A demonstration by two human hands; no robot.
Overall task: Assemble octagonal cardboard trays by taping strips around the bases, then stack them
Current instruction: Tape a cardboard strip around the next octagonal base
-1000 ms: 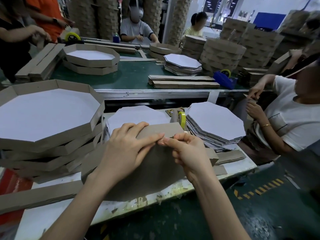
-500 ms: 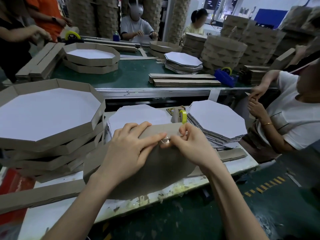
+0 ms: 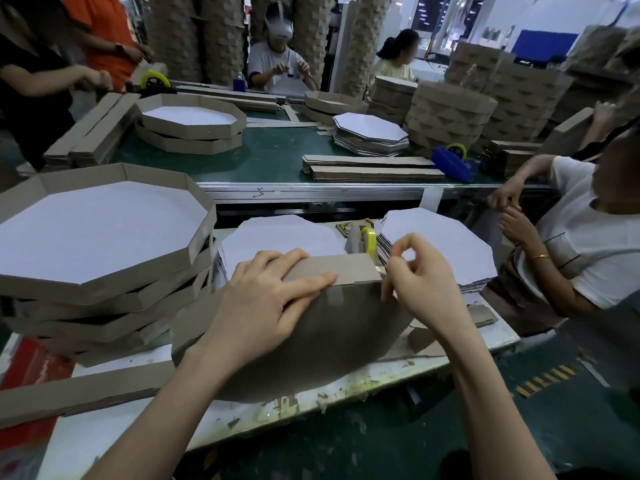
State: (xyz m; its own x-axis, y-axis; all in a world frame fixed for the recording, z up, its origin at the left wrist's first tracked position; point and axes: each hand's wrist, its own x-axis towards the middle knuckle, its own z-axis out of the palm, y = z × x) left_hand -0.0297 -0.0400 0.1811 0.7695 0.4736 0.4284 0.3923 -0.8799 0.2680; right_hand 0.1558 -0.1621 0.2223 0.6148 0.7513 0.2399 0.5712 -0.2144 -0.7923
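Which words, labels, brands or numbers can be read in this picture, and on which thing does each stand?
No text can be read here.
Dark scribble on the conveyor rail: too small and blurred to read.
The yellow floor stripes: a marking only, no letters.
The cardboard tray, tape roll and blue tape dispenser: no print visible.

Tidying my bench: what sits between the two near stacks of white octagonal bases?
A yellow tape roll on its dispenser stands between the left stack and the right stack, per the head view.
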